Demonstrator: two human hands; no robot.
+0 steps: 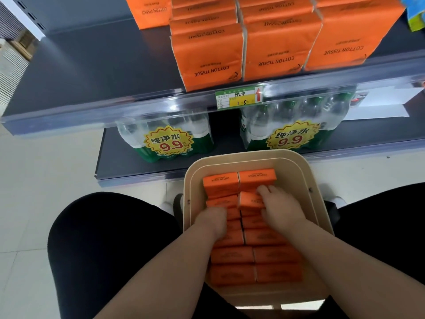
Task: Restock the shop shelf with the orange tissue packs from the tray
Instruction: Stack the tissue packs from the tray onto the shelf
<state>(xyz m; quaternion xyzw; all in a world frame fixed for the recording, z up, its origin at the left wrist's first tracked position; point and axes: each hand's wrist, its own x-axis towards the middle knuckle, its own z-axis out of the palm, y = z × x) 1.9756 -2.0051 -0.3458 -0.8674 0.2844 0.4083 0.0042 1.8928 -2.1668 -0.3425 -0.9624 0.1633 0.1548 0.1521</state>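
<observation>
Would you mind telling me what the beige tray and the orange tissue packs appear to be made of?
Beige round-cornered tray: probably moulded plastic, matte; smooth stepped rim, rounded corners. Orange tissue packs in it: thin, slightly glossy wrap, likely plastic film, though coated paper is possible; soft edges and folded white side seams on the shelf packs.

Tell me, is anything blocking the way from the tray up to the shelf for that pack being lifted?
Nothing visible does. The right hand is on a tilted orange pack in the tray. Above, the shelf has bare space left of the stacked packs.
</observation>
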